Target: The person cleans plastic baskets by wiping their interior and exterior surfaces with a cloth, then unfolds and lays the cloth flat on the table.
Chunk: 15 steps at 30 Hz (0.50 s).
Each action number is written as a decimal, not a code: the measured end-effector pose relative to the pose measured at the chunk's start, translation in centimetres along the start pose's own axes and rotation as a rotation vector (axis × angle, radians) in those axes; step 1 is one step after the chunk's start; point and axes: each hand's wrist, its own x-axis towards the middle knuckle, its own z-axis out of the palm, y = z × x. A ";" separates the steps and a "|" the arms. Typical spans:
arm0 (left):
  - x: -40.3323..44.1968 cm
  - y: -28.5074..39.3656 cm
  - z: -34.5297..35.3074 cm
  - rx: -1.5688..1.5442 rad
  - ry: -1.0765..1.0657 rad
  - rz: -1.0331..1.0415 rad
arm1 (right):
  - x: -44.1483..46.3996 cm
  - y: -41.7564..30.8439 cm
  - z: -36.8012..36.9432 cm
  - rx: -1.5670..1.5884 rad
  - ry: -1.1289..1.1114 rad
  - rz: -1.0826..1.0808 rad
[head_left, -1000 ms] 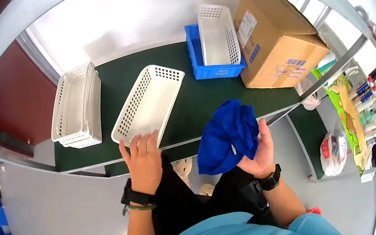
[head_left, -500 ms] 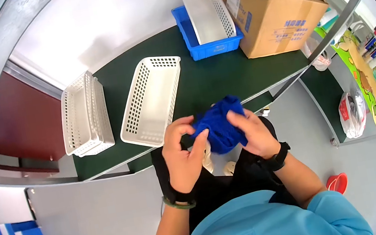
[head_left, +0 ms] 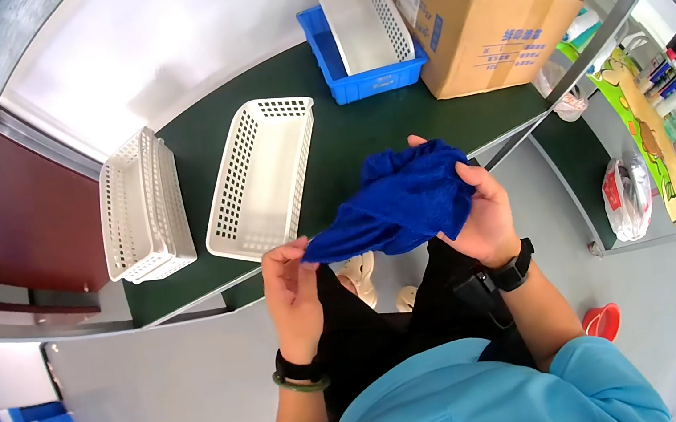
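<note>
A blue cloth (head_left: 404, 199) is stretched between my two hands, in front of the green table's edge. My left hand (head_left: 290, 283) pinches its pointed left end between thumb and fingers. The right side of the cloth is in my right hand (head_left: 486, 217), with the thumb on top and some fingers hidden beneath the fabric. Just beyond my left hand, a white perforated basket (head_left: 260, 179) lies on the green table (head_left: 344, 142); its inside shows bare.
Stacked white baskets (head_left: 143, 209) stand at the left. Behind are a blue bin (head_left: 374, 82) with a white basket (head_left: 363, 17) in it and a cardboard box (head_left: 486, 22). Bottles (head_left: 667, 88) and a plastic bag (head_left: 628, 199) are at right; a red bucket (head_left: 602, 323) is on the floor.
My left hand has come from the basket's near edge to the cloth. The bunched cloth has been drawn out sideways between both hands. The camera view has also shifted.
</note>
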 end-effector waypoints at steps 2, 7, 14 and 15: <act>0.2 0.9 0.3 0.000 0.052 0.009 | -0.1 -0.2 0.2 -0.011 -0.014 0.015; 0.6 2.9 1.1 0.420 -0.043 0.147 | -0.4 0.0 1.1 -0.183 -0.138 0.109; 1.2 2.1 1.9 0.271 -0.200 0.049 | -0.1 0.5 2.6 -0.682 -0.172 -0.013; 1.4 2.7 1.6 0.219 -0.145 -0.027 | 0.1 0.1 2.7 -0.676 -0.170 -0.020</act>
